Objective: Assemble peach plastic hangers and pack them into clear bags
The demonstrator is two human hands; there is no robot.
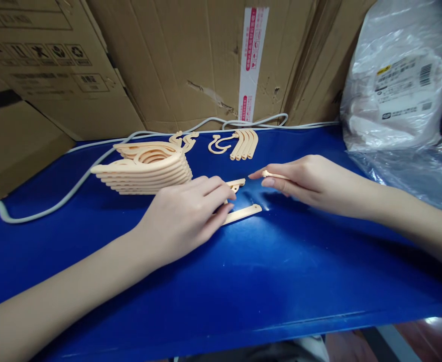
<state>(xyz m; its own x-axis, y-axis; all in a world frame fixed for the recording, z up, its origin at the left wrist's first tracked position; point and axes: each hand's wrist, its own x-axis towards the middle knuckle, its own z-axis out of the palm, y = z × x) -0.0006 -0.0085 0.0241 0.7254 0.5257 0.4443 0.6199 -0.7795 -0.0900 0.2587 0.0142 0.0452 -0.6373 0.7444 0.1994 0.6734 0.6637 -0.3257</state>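
My left hand (191, 213) is closed around a cream plastic hanger part (238, 183), whose end with a small hole shows past the fingers. Below its fingertips a flat cream bar (245, 213) with a hole at its end sticks out; whether the hand also grips this bar I cannot tell. To the right, my right hand (319, 183) pinches a cream plastic hanger hook (273, 175) between thumb and fingers, its knobbed end pointing left and the rest hidden in the palm. The two hands are a short way apart, above the blue table (281, 281).
A stack of cream hanger pieces (145, 171) stands left of centre. Behind lie loose hooks (221, 146), several curved arms (245, 145) and small curved pieces (184, 141). A white cable (70, 193) runs along the back. Cardboard boxes (198, 55) and plastic wrapping (394, 100) border the table.
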